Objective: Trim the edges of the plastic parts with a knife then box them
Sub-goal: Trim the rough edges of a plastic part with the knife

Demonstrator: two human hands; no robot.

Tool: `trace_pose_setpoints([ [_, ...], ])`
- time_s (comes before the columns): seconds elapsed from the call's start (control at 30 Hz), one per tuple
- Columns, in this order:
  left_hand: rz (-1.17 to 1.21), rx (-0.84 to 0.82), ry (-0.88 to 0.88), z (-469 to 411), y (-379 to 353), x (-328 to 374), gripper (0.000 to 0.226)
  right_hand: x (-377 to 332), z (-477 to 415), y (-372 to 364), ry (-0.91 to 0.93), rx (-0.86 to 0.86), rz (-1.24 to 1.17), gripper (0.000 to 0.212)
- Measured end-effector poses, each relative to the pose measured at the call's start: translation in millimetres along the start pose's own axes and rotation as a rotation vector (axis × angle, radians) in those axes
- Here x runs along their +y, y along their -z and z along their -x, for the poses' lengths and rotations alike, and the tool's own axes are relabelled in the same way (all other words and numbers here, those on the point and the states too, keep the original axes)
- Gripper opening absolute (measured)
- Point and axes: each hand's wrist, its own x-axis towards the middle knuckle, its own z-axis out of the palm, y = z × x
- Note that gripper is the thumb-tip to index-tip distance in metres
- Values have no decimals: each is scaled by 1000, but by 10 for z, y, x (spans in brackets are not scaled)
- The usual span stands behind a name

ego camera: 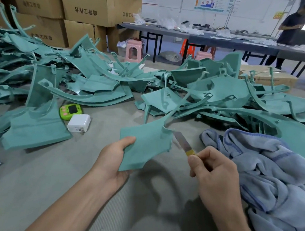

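My left hand (pixel 114 158) grips a teal plastic part (pixel 144 144) by its lower left edge, thumb on top, holding it above the grey mat. A long thin arm of the part curves up and away to the right. My right hand (pixel 215 176) holds a knife (pixel 183 144) with a bare metal blade and a yellow-taped handle. The blade tip lies against the part's right edge. Several more teal parts (pixel 98 83) lie piled across the mat to the left, centre and right.
A green timer (pixel 70 111) and a white charger (pixel 78 123) lie left of the held part. A blue towel (pixel 266 170) is bunched at the right. Cardboard boxes (pixel 84 4) are stacked at the back left. A person stands by long tables (pixel 231 41) at the back.
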Motion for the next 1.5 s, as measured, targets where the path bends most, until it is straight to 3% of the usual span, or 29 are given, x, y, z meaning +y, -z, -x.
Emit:
trace_pose_setpoints([
  [0.1,101,26,26,16,-19,9,19,-83,58,-51,32,-157,-134,27],
  [0.2,29,32,55,35,-32,-4,16,-119,140,-175,62,-310,-11,24],
  [0.27,-14,9,78,44,-35,-7,15,-109,144,-220,33,-246,42,24],
  [0.4,-11,18,76,35,-32,2,13,-61,104,-162,43,95,120,22],
  [0.57,-35,31,62,38,-60,-23,15,-100,236,-272,155,-222,96,21],
  [0.7,-67,36,10,53,-47,-29,15,-86,98,-172,24,130,145,27],
  [0.73,-70,55,-21,52,-52,-33,16,-93,73,-129,16,152,108,29],
  [0.87,-23,87,-106,43,-96,-89,21,-176,145,-194,-26,-197,-164,26],
  [0.93,1,41,-110,46,-100,-108,22,-125,163,-263,-45,-223,53,25],
  [1.0,27,-3,-110,52,-87,-115,20,-110,120,-240,-70,-59,257,28],
  [1.03,31,-19,-107,55,-78,-117,19,-108,92,-209,-106,9,209,28],
  [1.1,25,-67,-116,45,-67,-132,18,-106,45,-161,-236,19,-166,26],
  [1.17,5,-126,-124,43,-67,-140,19,-158,45,-172,-371,-109,-517,21],
  [1.23,-78,-177,-135,48,-58,-163,24,-159,64,-208,-453,-217,-700,16],
  [1.37,-238,-321,-106,91,-27,-233,41,-104,15,-192,-449,-157,-725,16],
  [1.5,-284,-293,-229,17,37,-102,60,-14,-98,-1,-260,-134,-420,26],
])
